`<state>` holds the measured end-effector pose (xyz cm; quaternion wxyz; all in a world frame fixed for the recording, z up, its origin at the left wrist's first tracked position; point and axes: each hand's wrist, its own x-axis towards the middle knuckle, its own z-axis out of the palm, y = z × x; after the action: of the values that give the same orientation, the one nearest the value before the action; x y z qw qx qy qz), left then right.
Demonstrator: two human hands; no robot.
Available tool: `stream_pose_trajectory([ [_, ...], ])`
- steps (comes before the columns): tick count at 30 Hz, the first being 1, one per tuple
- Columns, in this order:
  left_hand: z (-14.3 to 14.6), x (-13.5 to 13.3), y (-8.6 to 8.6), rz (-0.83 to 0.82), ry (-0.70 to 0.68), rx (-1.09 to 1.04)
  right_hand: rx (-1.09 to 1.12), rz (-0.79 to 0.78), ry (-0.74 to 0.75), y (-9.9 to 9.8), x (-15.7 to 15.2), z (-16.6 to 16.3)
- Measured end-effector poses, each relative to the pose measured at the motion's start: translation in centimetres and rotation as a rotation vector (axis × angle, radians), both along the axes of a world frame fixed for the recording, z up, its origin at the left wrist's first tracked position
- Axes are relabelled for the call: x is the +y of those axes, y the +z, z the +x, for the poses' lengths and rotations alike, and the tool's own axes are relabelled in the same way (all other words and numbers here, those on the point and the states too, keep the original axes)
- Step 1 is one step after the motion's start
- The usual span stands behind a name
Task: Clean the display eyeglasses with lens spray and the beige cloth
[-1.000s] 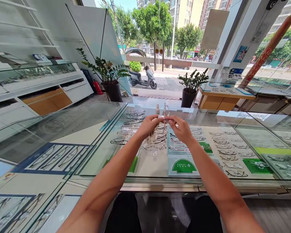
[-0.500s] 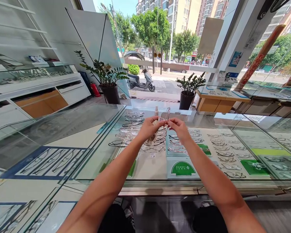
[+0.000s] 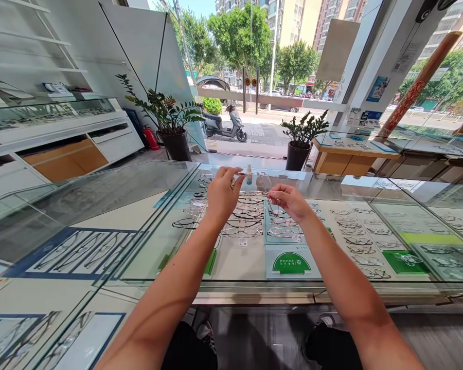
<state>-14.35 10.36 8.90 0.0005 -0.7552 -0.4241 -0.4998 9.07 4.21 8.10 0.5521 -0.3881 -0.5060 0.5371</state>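
Observation:
My left hand (image 3: 219,196) is raised above the glass counter (image 3: 250,267), fingers pinched on a small pale thing I cannot make out. My right hand (image 3: 291,201) is closed on a pair of thin-framed glasses (image 3: 263,181), gripping one temple so the lenses stand up just beyond my fingers. A small spray bottle (image 3: 249,174) stands on the counter between and behind the hands. Rows of display glasses (image 3: 247,216) lie under the glass below them.
A green sign (image 3: 291,263) lies inside the case near the front. More display cases stretch left (image 3: 61,246) and right (image 3: 428,226). Two potted plants (image 3: 173,123) (image 3: 303,139) stand on the floor beyond the counter, and a scooter (image 3: 226,126) is parked outside.
My hands have separated: the left moved left and up with the small pale thing, the right kept the glasses, which are lower now. The camera tilted slightly.

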Motion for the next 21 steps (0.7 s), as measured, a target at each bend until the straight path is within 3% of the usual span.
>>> stream_pose_trajectory([
  [6, -0.2, 0.1, 0.0, 0.077, 0.042, -0.121, 0.158, -0.029, -0.087, 0.0, 0.1, 0.4],
  [9, 0.4, -0.5, -0.2, 0.066, -0.085, -0.073, 0.178, -0.016, -0.111, 0.0, 0.2, 0.7],
  [14, 2.1, -2.0, -1.1, -0.036, -0.386, 0.198, 0.199, 0.042, -0.046, 0.1, 0.3, 0.8],
  [18, 2.8, -2.3, -1.8, -0.080, -0.435, 0.319, 0.236, 0.071, 0.030, 0.1, 0.0, 0.5],
  [21, 2.8, -2.1, -2.1, -0.098, -0.405, 0.277, 0.224, 0.068, 0.025, 0.2, 0.0, 0.3],
])
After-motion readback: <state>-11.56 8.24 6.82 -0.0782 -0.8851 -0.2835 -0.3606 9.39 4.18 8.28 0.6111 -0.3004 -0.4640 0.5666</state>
